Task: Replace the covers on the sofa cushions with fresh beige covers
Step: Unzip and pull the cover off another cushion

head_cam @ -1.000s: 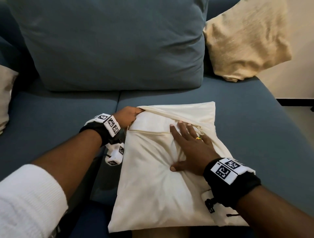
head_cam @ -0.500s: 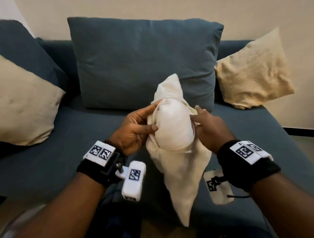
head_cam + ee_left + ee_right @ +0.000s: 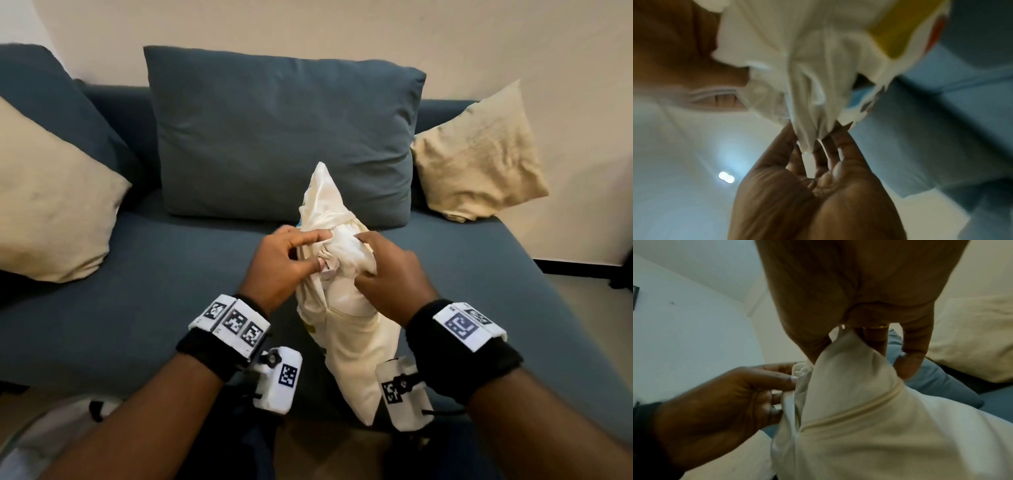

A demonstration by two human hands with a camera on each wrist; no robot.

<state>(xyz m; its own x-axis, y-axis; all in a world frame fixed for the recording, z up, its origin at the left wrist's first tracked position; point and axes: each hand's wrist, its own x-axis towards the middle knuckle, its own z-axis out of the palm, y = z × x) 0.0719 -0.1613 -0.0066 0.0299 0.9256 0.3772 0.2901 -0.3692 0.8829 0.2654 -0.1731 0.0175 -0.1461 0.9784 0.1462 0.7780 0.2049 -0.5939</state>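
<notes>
Together we held the beige cover up in front of us above the sofa seat, bunched into a long upright bundle, its top point rising before the big blue back cushion and its lower end hanging down between our wrists. At its left edge, bits of a patterned fabric in yellow and blue peeked out; the left wrist view showed the same yellow and red patches beside the pale cloth.

Our left hand pinched a gathered fold of the cover between thumb and fingertips, the fingers curled in on the cloth. From the left wrist view the cloth ran down into those fingers, though that picture was blurred. Our right hand gripped the bundle from the other side, fingers curled round the crumpled fabric just beside the left hand's pinch. In the right wrist view a thick seam crossed the cover below the grip, and a ring showed on one finger.

Both wrists wore black bands with white marker blocks. A beige cushion leaned at the left end of the sofa, and another beige cushion leaned at the right end against the pale wall.
</notes>
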